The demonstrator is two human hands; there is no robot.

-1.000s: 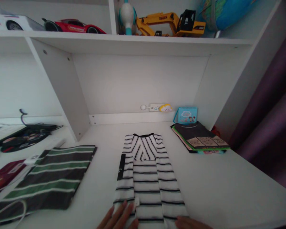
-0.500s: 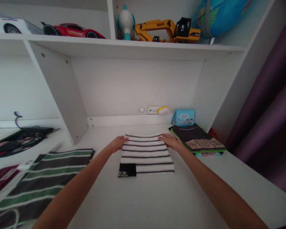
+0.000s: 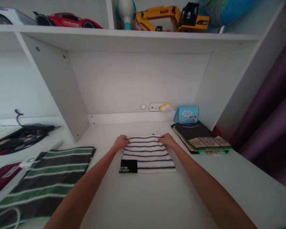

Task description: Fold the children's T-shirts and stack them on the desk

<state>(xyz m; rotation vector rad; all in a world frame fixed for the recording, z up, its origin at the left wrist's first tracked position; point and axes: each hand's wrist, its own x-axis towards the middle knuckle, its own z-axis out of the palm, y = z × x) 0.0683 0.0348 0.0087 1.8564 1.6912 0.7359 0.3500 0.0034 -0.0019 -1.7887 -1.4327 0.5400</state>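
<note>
A folded white shirt with black stripes [image 3: 150, 152] lies on the white desk [image 3: 152, 200], a black patch with white lettering at its near left corner. My left hand [image 3: 121, 142] pinches the shirt's far left corner. At the far right corner, my right hand [image 3: 167, 140] grips the cloth between thumb and fingers. To the right sits a stack of folded clothes [image 3: 202, 135], with a dark printed shirt on top. On the left a green and dark grey striped cloth [image 3: 54, 178] is spread flat, partly behind my left forearm.
Behind the shirt are a power strip [image 3: 155, 107] and a small blue desk calendar [image 3: 187, 114]. Overhead, a shelf [image 3: 138, 37] holds a yellow toy excavator [image 3: 173, 17], a red toy car [image 3: 69, 20] and a globe [image 3: 226, 11]. A purple curtain [image 3: 271, 105] hangs at the right.
The view has tilted slightly down. The shirt's far edge looks slightly lower and nearer, with a small dark bit showing behind it. Both hands keep hold of its corners.
</note>
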